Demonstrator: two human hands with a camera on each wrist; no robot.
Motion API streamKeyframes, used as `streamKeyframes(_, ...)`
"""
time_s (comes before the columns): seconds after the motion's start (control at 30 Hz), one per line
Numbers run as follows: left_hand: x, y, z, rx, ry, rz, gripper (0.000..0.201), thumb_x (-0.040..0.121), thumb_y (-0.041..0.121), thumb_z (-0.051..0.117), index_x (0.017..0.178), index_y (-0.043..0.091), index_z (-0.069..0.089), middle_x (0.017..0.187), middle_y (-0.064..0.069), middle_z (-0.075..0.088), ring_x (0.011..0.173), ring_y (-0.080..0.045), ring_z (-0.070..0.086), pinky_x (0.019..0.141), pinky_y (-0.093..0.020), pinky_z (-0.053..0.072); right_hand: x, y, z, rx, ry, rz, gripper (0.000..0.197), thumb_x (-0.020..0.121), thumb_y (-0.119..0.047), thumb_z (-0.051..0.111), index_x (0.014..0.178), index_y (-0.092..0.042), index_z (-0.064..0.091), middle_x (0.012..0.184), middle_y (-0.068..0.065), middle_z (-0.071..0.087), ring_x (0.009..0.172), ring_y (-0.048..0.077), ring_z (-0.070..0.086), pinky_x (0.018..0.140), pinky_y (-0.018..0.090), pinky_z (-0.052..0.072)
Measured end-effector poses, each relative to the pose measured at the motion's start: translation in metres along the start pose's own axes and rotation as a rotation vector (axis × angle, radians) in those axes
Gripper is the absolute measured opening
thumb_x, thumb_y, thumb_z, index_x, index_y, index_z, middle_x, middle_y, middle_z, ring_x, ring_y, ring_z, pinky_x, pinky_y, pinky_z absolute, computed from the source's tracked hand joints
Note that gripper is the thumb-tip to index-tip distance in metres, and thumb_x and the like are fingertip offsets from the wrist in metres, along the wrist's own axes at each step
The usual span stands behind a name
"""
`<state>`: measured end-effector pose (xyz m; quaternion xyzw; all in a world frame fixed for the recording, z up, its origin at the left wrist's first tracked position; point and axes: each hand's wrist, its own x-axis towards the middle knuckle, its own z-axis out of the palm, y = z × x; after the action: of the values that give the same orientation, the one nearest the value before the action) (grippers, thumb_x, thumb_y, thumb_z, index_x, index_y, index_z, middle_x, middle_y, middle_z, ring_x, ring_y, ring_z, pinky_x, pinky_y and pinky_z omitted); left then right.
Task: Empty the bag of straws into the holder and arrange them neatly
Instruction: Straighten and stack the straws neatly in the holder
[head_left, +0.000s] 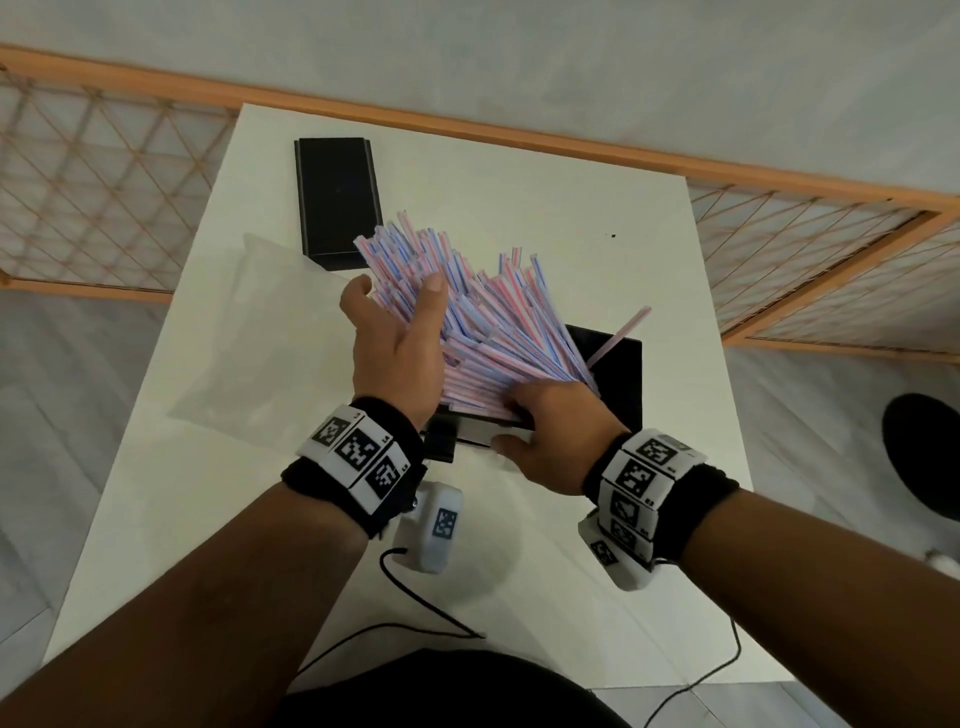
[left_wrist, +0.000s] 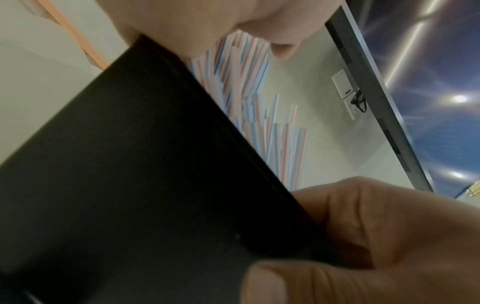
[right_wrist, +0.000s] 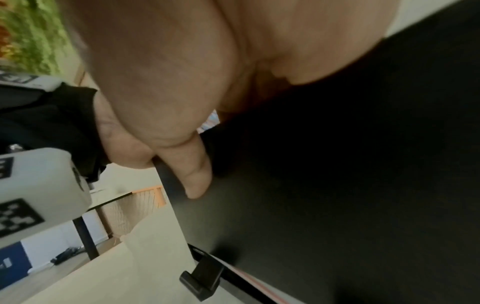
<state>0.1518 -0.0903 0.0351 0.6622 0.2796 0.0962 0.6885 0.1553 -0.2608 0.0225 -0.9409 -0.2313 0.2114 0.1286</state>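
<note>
A thick bundle of pink and blue striped straws leans out of the black holder, fanned toward the back left. My left hand grips the bundle partway up, thumb across the top and fingers round its left side. My right hand holds the holder's near wall, fingers over the rim by the straws' lower ends and thumb outside. One straw sticks out alone to the right. The left wrist view shows the holder's wall, the straws and my right hand's fingers. The right wrist view shows my hand on the holder.
The empty clear plastic bag lies flat on the white table left of my hands. A black lid lies at the back. A small black clip sits at the holder's near corner. Cables trail at the front edge. Wooden lattice panels flank the table.
</note>
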Motion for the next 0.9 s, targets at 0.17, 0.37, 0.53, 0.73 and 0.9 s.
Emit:
streamKeyframes(0.17, -0.005, 0.0, 0.001, -0.076, 0.014, 0.012, 0.089, 0.078, 0.068, 0.057, 0.145, 0.018, 0.026, 0.132, 0.003, 0.059, 0.12, -0.015, 0.061, 0.107, -0.047, 0.049, 0.007, -0.004, -0.002, -0.06, -0.147, 0.033, 0.039, 0.085, -0.045, 0.065, 0.114, -0.021, 0.055, 0.102, 0.001, 0.065, 0.096, 0.026, 0.062, 0.076, 0.029, 0.048)
streamKeyframes(0.37, -0.007, -0.001, 0.0, -0.075, -0.01, 0.021, 0.101, 0.072, 0.074, 0.053, 0.149, 0.017, 0.02, 0.137, -0.001, 0.056, 0.123, -0.02, 0.059, 0.108, -0.049, 0.048, 0.025, -0.015, -0.01, 0.034, -0.252, 0.043, 0.039, 0.088, -0.044, 0.064, 0.118, -0.021, 0.059, 0.107, 0.0, 0.066, 0.099, 0.023, 0.062, 0.08, 0.031, 0.05)
streamKeyframes(0.53, -0.004, 0.0, 0.0, -0.11, -0.035, 0.012, 0.097, 0.077, 0.068, 0.058, 0.149, 0.015, 0.022, 0.137, 0.001, 0.058, 0.124, -0.016, 0.059, 0.11, -0.045, 0.046, 0.03, -0.015, -0.014, 0.03, -0.308, 0.047, 0.04, 0.087, -0.06, 0.06, 0.11, -0.028, 0.053, 0.107, -0.004, 0.06, 0.107, 0.022, 0.059, 0.085, 0.027, 0.042)
streamKeyframes(0.73, 0.001, -0.005, -0.005, -0.029, 0.017, -0.023, 0.069, 0.088, 0.046, 0.073, 0.137, 0.019, 0.034, 0.112, 0.016, 0.062, 0.103, -0.007, 0.067, 0.1, -0.044, 0.054, 0.026, -0.023, -0.023, 0.011, -0.308, 0.066, 0.053, 0.082, -0.075, 0.051, 0.102, -0.027, 0.054, 0.102, 0.0, 0.059, 0.105, 0.025, 0.058, 0.084, 0.027, 0.039)
streamKeyframes(0.9, 0.003, -0.006, -0.003, 0.087, -0.019, -0.003, 0.078, 0.082, 0.046, 0.078, 0.138, 0.015, 0.033, 0.118, 0.013, 0.063, 0.107, -0.005, 0.065, 0.102, -0.041, 0.052, 0.025, -0.019, -0.023, -0.106, -0.203, 0.069, 0.062, 0.075, -0.08, 0.055, 0.092, -0.02, 0.051, 0.083, -0.004, 0.056, 0.082, 0.023, 0.058, 0.066, 0.027, 0.04)
